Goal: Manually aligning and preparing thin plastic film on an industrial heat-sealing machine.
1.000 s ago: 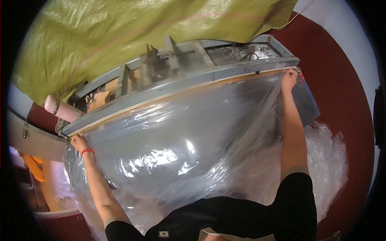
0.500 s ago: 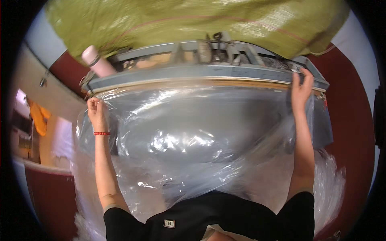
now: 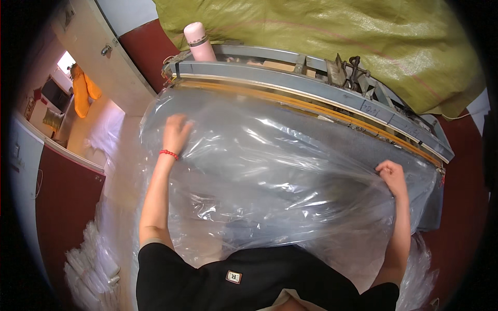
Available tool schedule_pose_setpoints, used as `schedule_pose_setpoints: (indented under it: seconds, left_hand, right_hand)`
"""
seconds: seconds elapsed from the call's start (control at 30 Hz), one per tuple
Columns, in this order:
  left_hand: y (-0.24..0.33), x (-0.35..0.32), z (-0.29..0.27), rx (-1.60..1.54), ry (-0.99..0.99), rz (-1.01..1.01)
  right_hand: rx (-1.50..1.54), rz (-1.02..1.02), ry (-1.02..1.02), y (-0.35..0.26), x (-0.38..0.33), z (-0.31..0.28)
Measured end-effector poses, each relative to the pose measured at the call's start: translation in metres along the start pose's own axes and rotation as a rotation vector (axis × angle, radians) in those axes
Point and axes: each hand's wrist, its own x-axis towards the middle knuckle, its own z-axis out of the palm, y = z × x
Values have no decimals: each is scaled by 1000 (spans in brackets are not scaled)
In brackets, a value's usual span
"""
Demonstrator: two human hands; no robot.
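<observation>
A wide sheet of clear plastic film (image 3: 249,150) lies wrinkled and shiny over a grey work surface in front of me. My left hand (image 3: 176,136), slightly blurred, rests on its left part with the fingers stretched out. A red bead bracelet (image 3: 168,153) circles that wrist. On the right, my right hand (image 3: 393,177) has its fingers curled and pinched on the film, and creases run toward it. Beyond the film stands a long grey metal machine bar (image 3: 290,85) with an orange-yellow strip (image 3: 311,112) along its near side.
A pink bottle (image 3: 199,44) stands at the bar's left end, and dark metal tools (image 3: 354,72) lie in its tray. Green woven sheeting (image 3: 332,31) covers what is behind. Bunched plastic bags (image 3: 93,259) lie at lower left. A door (image 3: 98,57) stands open at left.
My view has swung left. Both hands have drawn back toward me from the metal bar, and the film's far edge has come away from it at right. My left hand has opened from a pinch.
</observation>
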Motion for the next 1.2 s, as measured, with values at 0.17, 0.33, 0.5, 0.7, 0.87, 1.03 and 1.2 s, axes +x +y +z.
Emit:
schedule_pose_setpoints:
  seconds: [0.17,0.33,0.5,0.7,0.87,1.03,1.2]
  left_hand:
    - [14,-9,13,51,-98,126]
    - [16,-6,10,52,-149,141]
    - [25,-19,-4,134,-293,156]
    - [97,-59,-8,-13,-421,208]
    - [68,-51,-19,-374,-156,-154]
    - [98,-66,-53,-550,-450,-469]
    - [125,-101,-64,-124,-370,357]
  right_hand:
    - [-44,63,-129,-5,-33,-24]
    - [-219,128,-215,0,-67,-70]
    - [-312,199,220,79,-106,-158]
    - [-366,213,658,230,-151,-267]
    - [-729,310,877,203,-132,-219]
    - [-778,346,905,188,-137,-212]
    - [-861,340,915,181,-140,-207]
